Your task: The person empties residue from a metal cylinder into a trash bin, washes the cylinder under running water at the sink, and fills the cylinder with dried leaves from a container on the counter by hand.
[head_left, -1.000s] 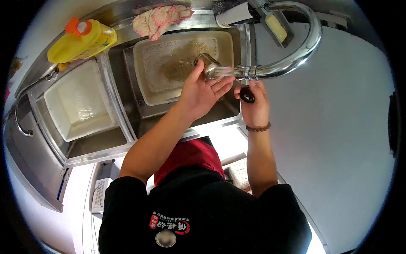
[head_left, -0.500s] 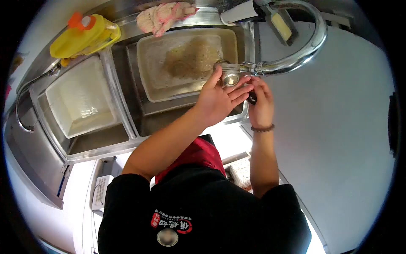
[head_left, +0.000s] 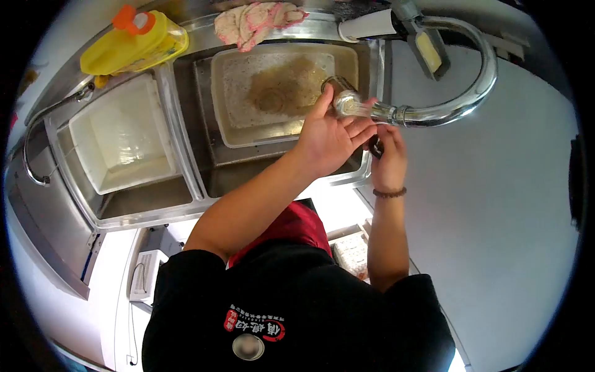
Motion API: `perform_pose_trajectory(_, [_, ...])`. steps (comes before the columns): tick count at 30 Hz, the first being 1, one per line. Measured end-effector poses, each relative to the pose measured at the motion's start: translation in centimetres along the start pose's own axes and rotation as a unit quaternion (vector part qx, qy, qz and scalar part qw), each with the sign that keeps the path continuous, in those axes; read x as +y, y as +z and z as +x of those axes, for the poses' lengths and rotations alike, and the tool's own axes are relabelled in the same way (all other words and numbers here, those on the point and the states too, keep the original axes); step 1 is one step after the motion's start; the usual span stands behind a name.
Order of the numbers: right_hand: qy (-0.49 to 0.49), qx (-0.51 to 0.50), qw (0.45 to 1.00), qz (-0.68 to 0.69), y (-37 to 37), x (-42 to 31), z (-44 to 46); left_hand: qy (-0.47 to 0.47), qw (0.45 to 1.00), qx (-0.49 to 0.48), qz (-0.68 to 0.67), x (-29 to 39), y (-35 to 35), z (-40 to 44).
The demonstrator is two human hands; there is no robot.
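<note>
Water runs from the tip of the curved chrome faucet (head_left: pixel 455 115) onto a small shiny cylindrical container (head_left: pixel 346 97), which looks like a glass or metal jar. My left hand (head_left: pixel 330 139) holds this container between thumb and fingers, over the right side of the plastic tub (head_left: pixel 220 118). Close beside it, just below the faucet's tip, my right hand (head_left: pixel 389 158) has its fingers curled round a small dark round object (head_left: pixel 375 146), perhaps a lid. Brownish residue and water lie in the tub.
A white tub (head_left: pixel 93 149) sits in the left basin near a second, thin faucet (head_left: pixel 30 149). Behind the basins are a yellow bottle (head_left: pixel 136 46) and a pink-edged cloth (head_left: pixel 251 25). A grey counter (head_left: pixel 483 204) extends on the right.
My left hand has moved right with the container, which has turned under the water. My right hand has closed in beside it with the dark object. The whole view has shifted slightly.
</note>
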State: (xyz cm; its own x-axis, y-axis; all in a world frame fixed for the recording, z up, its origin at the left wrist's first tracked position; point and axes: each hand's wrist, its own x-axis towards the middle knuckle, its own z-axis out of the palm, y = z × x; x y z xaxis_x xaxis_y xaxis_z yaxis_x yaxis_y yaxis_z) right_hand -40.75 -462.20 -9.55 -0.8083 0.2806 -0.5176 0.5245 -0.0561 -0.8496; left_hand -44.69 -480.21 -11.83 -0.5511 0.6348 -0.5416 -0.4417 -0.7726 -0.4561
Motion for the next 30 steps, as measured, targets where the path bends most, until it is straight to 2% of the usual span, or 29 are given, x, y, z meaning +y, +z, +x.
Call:
perform_pose_trajectory(1, [0.0,0.0,1.0,0.0,0.1,0.3,0.2,0.0,1.0,0.001,0.009,-0.2,-0.5,0.0])
perform_pose_trajectory(2, [-0.08,0.005,0.992,-0.097,0.3,0.7,0.3,0.0,1.0,0.002,0.018,-0.3,-0.9,0.0])
perform_pose_trajectory(4, [-0.158,0.007,0.968,-0.193,0.7,0.6,0.5,0.008,1.0,0.001,0.0,-0.1,-1.3,0.3])
perform_pose_trajectory(6, [0.022,0.012,1.0,-0.001,1.3,-0.3,0.4,0.013,1.0,0.0,-0.016,0.2,-1.6,0.3])
perform_pose_trajectory(7, [0.022,0.014,1.0,-0.002,1.2,0.0,0.3,0.021,1.0,-0.003,-0.015,0.3,-1.5,0.2])
perform_pose_trajectory(8, [-0.033,0.015,0.995,-0.09,0.9,0.5,0.4,0.027,1.0,-0.005,-0.014,0.3,-1.5,0.3])
perform_pose_trajectory(10, [-0.086,0.016,0.98,-0.18,0.5,0.6,0.4,0.025,0.999,-0.017,-0.012,0.6,-1.6,0.4])
perform_pose_trajectory(12, [0.059,0.024,0.998,0.025,0.4,0.2,0.5,0.024,0.999,-0.028,-0.007,0.7,-1.6,0.5])
perform_pose_trajectory(16, [0.025,0.04,0.999,0.017,0.1,0.8,0.4,0.016,1.0,0.015,-0.001,0.3,-1.6,0.4])
perform_pose_trajectory(17, [-0.056,0.034,0.988,-0.138,0.0,1.0,0.4,0.0,1.0,0.03,0.005,0.0,-1.9,0.3])
perform_pose_trajectory(19, [-0.135,0.028,0.948,-0.288,-0.1,1.0,0.2,0.001,1.0,0.014,0.024,-0.3,-2.3,-0.2])
perform_pose_trajectory(22, [-0.104,0.009,0.974,-0.201,0.5,0.8,-0.2,-0.004,0.999,-0.02,0.037,-0.3,-3.0,-0.5])
perform_pose_trajectory(25, [-0.129,-0.012,0.961,-0.243,0.1,1.8,-0.1,-0.011,0.998,-0.051,0.027,-0.1,-3.9,-0.4])
perform_pose_trajectory(27, [-0.022,-0.029,0.995,-0.097,0.0,2.1,0.0,-0.012,0.998,-0.064,0.023,0.0,-4.4,-0.3])
perform_pose_trajectory(30, [0.016,-0.02,0.998,-0.05,-0.1,2.6,0.0,-0.006,0.995,-0.074,0.069,0.3,-4.4,-0.2])
